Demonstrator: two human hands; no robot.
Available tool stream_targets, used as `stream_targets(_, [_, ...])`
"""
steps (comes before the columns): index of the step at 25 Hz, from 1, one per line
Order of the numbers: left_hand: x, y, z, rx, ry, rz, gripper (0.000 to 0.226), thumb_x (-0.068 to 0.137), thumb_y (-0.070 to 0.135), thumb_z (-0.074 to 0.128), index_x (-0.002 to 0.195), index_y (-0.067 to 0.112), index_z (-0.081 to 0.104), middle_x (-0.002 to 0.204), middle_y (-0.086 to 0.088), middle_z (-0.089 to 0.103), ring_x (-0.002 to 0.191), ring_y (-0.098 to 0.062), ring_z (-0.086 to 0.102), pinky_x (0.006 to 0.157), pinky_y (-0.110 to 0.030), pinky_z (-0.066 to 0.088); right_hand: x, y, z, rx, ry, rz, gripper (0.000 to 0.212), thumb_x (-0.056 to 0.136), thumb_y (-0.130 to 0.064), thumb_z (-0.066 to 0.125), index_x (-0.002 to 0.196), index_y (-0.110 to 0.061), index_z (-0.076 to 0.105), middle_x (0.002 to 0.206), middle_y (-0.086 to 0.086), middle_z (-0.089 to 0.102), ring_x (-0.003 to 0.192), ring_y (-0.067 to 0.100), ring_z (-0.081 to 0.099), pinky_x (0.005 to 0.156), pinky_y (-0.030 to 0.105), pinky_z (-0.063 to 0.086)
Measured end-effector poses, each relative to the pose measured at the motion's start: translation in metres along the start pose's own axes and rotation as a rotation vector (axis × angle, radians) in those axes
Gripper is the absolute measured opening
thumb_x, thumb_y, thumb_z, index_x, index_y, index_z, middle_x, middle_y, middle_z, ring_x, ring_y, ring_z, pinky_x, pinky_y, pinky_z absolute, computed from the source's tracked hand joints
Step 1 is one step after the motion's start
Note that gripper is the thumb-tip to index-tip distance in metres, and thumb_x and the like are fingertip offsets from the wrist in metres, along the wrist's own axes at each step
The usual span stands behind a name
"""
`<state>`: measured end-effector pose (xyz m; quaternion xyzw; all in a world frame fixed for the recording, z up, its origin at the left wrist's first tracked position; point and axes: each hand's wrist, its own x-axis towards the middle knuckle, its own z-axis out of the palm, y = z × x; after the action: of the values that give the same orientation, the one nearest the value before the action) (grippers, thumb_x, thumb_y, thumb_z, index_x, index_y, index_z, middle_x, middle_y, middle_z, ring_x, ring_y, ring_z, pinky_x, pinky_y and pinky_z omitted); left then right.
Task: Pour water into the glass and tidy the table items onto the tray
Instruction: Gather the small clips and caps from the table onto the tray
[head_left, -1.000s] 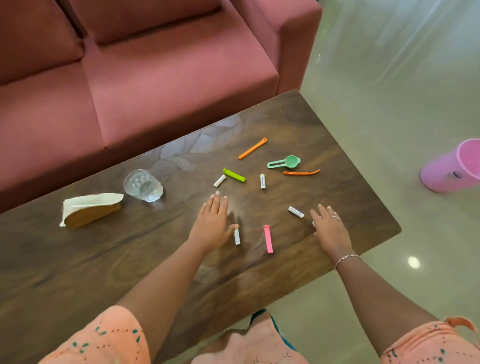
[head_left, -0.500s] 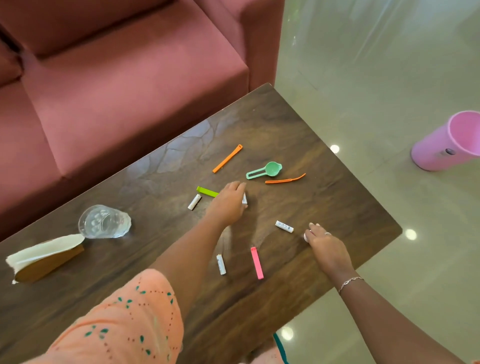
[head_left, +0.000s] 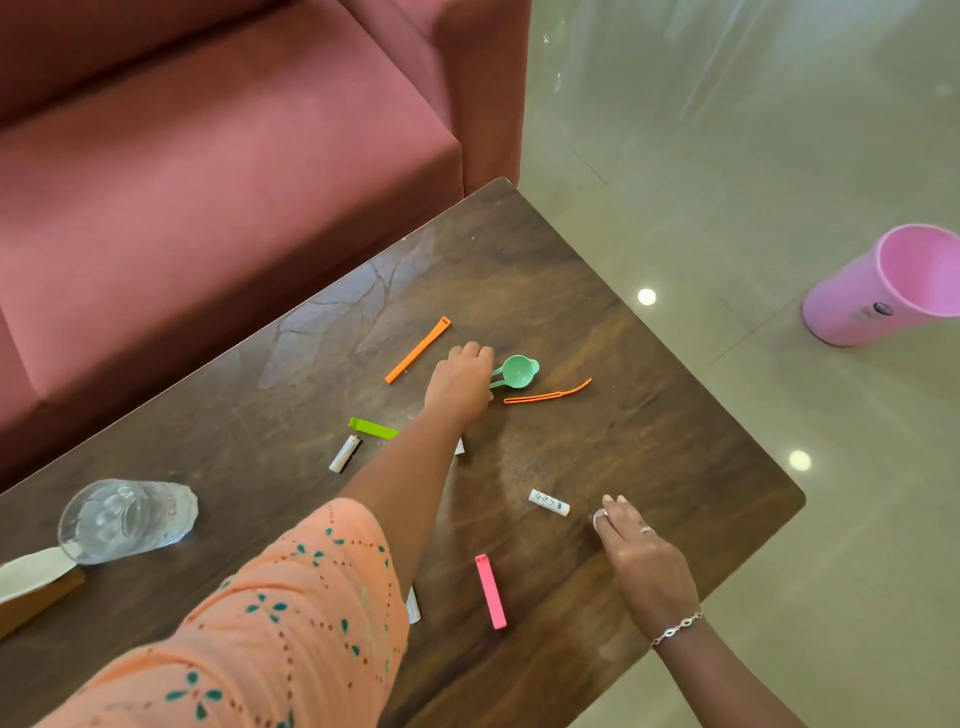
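Observation:
My left hand (head_left: 460, 382) reaches across the dark wooden table (head_left: 675, 441), its fingers curled over the handle of a green scoop (head_left: 519, 371). My right hand (head_left: 644, 556) rests near the table's right edge, fingertips closed on a small white piece (head_left: 599, 517). A clear glass (head_left: 127, 519) stands at the left. Scattered around are an orange clip (head_left: 418, 349), a thin orange clip (head_left: 548, 396), a lime clip (head_left: 373, 428), a pink clip (head_left: 490, 591) and white sticks (head_left: 549, 503), (head_left: 344, 453).
A red sofa (head_left: 208, 182) runs along the table's far side. A pink bin (head_left: 893, 286) stands on the tiled floor at the right. A cream and brown object (head_left: 31, 577) lies at the left edge, beside the glass.
My left hand has moved away from me, from the white sticks to the green scoop. My right hand has stayed on the small white piece. The view has shifted right.

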<state>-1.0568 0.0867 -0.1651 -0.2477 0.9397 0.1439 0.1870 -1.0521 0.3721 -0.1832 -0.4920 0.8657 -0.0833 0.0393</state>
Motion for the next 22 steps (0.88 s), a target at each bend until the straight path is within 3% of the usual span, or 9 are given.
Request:
stream_targets(6, [0.006, -0.010, 0.015, -0.019, -0.047, 0.013, 0.033, 0.087, 0.012, 0.061, 0.117, 0.006, 0.046, 0.119, -0.013, 0.048, 0.110, -0.029, 0.047, 0.079, -0.038, 0.045, 0.002, -0.002, 0.004, -0.023, 0.057, 0.018, 0.039, 0.071, 0.002, 0.035, 0.079, -0.004, 0.073, 0.095, 0.012, 0.073, 0.089, 0.024, 0.070, 0.057, 0.024, 0.056])
stream_targets(11, [0.002, -0.010, 0.018, -0.050, 0.019, -0.009, 0.019, 0.091, 0.007, 0.051, 0.110, 0.005, 0.051, 0.115, -0.013, 0.051, 0.106, -0.030, 0.049, 0.078, -0.036, 0.044, 0.002, -0.002, 0.004, -0.044, 0.065, 0.013, 0.041, 0.071, -0.001, 0.034, 0.078, -0.007, 0.073, 0.096, 0.010, 0.073, 0.090, 0.023, 0.070, 0.057, 0.022, 0.056])
stream_targets(19, [-0.095, -0.038, 0.010, -0.160, 0.095, -0.090, 0.018, 0.090, 0.012, 0.051, 0.105, 0.002, 0.052, 0.111, -0.014, 0.052, 0.102, -0.031, 0.050, 0.076, -0.038, 0.040, 0.002, -0.025, -0.015, -0.069, 0.088, 0.022, 0.036, 0.073, -0.004, 0.035, 0.076, -0.008, 0.071, 0.093, 0.008, 0.073, 0.086, 0.022, 0.071, 0.055, 0.024, 0.055])
stream_targets(22, [-0.156, -0.060, 0.013, -0.206, 0.130, -0.142, 0.024, 0.090, 0.016, 0.052, 0.110, 0.004, 0.053, 0.116, -0.013, 0.052, 0.109, -0.031, 0.049, 0.081, -0.038, 0.041, 0.001, -0.055, -0.027, -0.027, 0.070, 0.016, 0.019, 0.068, 0.008, 0.063, 0.078, -0.007, 0.070, 0.094, 0.008, 0.071, 0.084, 0.023, 0.070, 0.052, 0.028, 0.055])
